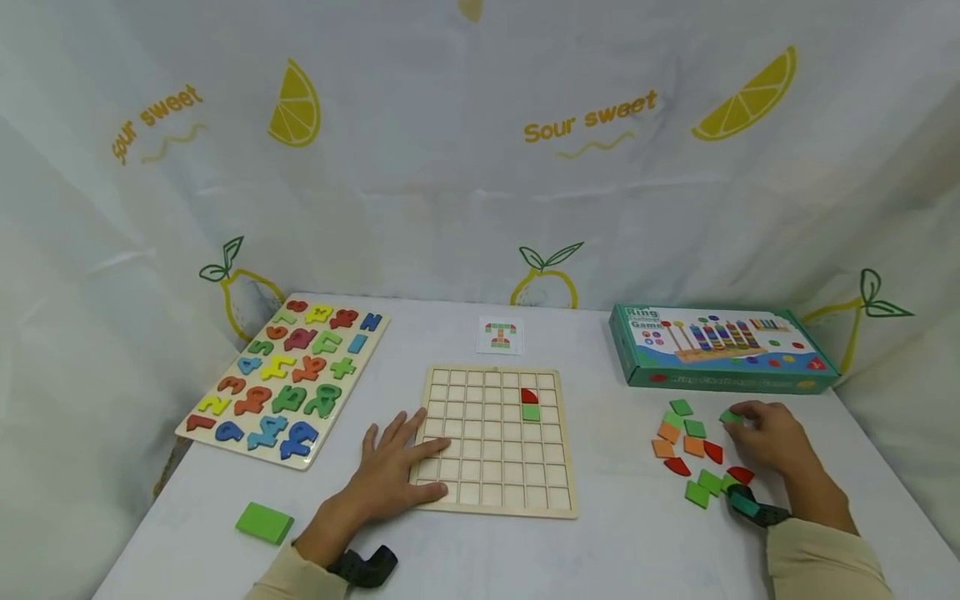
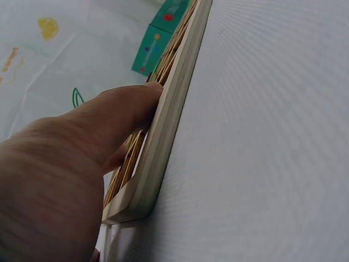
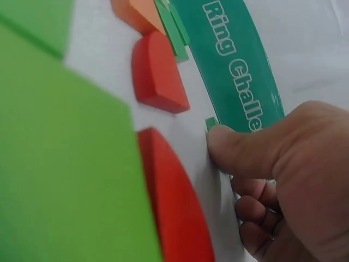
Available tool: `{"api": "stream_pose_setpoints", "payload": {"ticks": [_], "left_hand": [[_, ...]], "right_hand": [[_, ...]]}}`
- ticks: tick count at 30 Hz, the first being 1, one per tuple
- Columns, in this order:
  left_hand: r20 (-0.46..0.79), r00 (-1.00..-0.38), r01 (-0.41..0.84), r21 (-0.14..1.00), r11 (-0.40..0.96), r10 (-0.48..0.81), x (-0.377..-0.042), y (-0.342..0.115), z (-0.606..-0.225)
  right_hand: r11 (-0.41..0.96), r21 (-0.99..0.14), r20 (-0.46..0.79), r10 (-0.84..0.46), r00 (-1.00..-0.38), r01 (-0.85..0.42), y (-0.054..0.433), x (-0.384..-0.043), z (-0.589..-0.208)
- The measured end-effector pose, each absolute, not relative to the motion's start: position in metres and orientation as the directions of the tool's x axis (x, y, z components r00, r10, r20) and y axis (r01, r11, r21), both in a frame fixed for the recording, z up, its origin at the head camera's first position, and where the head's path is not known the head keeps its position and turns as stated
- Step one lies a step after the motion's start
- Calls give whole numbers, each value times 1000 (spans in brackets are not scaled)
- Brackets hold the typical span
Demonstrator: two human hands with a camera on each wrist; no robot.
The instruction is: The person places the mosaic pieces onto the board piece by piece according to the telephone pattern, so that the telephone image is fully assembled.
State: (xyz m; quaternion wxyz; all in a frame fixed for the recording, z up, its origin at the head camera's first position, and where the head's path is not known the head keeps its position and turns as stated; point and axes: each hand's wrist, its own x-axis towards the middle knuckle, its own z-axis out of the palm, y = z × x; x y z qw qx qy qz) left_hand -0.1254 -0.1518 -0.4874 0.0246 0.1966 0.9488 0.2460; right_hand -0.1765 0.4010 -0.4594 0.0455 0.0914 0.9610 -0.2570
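Observation:
A wooden grid board (image 1: pixel 491 508) lies in the middle of the table. A red quarter-circle tile (image 1: pixel 528 396) and a green square tile (image 1: pixel 531 412) sit in two of its cells, upper right. My left hand (image 1: pixel 397 467) rests on the board's left side, fingers spread; the left wrist view shows the thumb (image 2: pixel 128 106) on its edge. At the right, my right hand (image 1: pixel 772 433) pinches a green tile (image 1: pixel 729 417) between thumb and fingers. Beside that hand lie loose green, orange and red tiles (image 1: pixel 693 447). In the right wrist view only a corner of the pinched tile shows.
A small card (image 1: pixel 500 336) with a coloured T pattern lies behind the board. The green Ring Challenge Game box (image 1: pixel 720 379) stands back right. On the left are a number puzzle board (image 1: pixel 318 417) and a green block (image 1: pixel 265 523). A printed cloth (image 1: pixel 420 200) hangs behind the table.

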Motion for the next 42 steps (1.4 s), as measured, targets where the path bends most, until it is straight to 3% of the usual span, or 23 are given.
{"api": "stream_pose_setpoints", "payload": {"ticks": [7,10,16,24,31,42], "left_hand": [[56,-916,374,483,792,398,-126,-151,-484],[54,-916,373,479,795,398,-126,-152,-485],[65,-917,374,480,793,393,-125,-151,-486],[76,-914,382,488,785,398,-125,-151,-485],[69,-919,371,484,792,389,-125,-153,-487],[75,-917,376,490,786,392,-126,-153,-487]], "right_hand": [[853,-496,-99,129,-987,161,391,-173,-452],[844,-523,-24,122,-992,116,379,-169,-444],[830,-552,227,61,-972,-77,341,-167,-424],[719,-568,424,-161,-891,-400,283,-171,-399],[643,-551,439,-320,-840,-533,233,-180,-397],[504,-643,345,-481,-806,-576,182,-198,-423]]}}
